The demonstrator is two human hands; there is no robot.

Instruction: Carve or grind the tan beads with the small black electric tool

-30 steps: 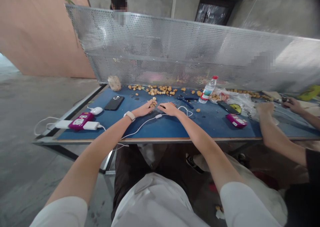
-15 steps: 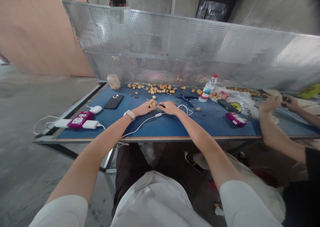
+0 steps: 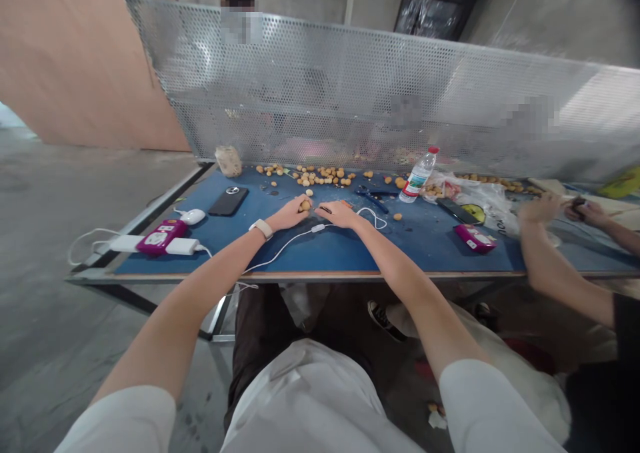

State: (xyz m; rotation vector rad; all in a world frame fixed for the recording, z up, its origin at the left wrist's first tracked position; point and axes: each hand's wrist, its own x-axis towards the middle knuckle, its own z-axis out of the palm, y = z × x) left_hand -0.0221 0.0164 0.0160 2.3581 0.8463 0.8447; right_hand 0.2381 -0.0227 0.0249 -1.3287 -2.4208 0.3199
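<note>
My left hand (image 3: pixel 289 214) rests on the blue table (image 3: pixel 320 253) with its fingers closed round a small round tan nut (image 3: pixel 305 205). My right hand (image 3: pixel 339 214) lies beside it, fingers curled on a thin dark tool (image 3: pixel 325 209) whose tip points at the nut. A white cable (image 3: pixel 285 245) runs under my right wrist. A scatter of several tan nuts (image 3: pixel 320 175) lies just beyond both hands, near the perforated metal screen (image 3: pixel 380 100).
A black phone (image 3: pixel 228 201), a white mouse (image 3: pixel 193 216) and a magenta pack on a white charger (image 3: pixel 160 238) lie at the left. Blue pliers (image 3: pixel 373 198), a water bottle (image 3: pixel 419 174), a plastic bag (image 3: pixel 475 196) and a magenta box (image 3: pixel 472 237) lie at the right, by a co-worker's hands (image 3: pixel 543 208).
My hands have stayed together at the nut, with hardly any shift. The co-worker's nearer hand has lifted and moved right toward their other hand.
</note>
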